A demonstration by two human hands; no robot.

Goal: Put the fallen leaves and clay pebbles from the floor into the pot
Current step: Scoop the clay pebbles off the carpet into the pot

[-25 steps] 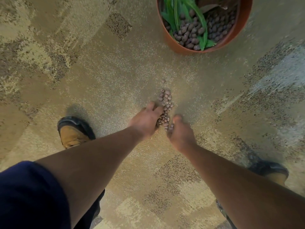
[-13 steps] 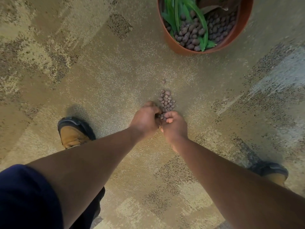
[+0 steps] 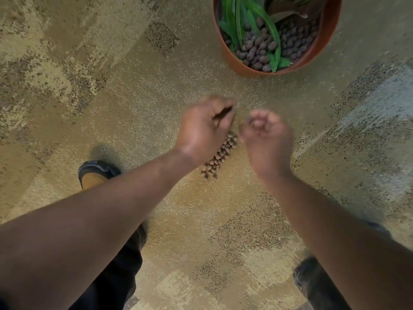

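Left hand (image 3: 204, 130) and right hand (image 3: 267, 139): curled into loose cups above patterned tan carpet floor (image 3: 111, 90), presumably to keep scooped pebbles in; contents blurred, cannot tell. Small pile of brown clay pebbles (image 3: 220, 154): on floor between the hands. Round terracotta plastic pot (image 3: 237, 63): far right, already holding pebbles and green leaves.

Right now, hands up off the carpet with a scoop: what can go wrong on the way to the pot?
1. Both hands are curled, blurred and apart, left hand and right hand; any pebbles inside could slip out through the gap.
2. The pot stands farther ahead, so a spill would land on patterned carpet, where pebbles are hard to spot.
3. A pile of clay pebbles lies just below the hands; a low sweep could scatter it.
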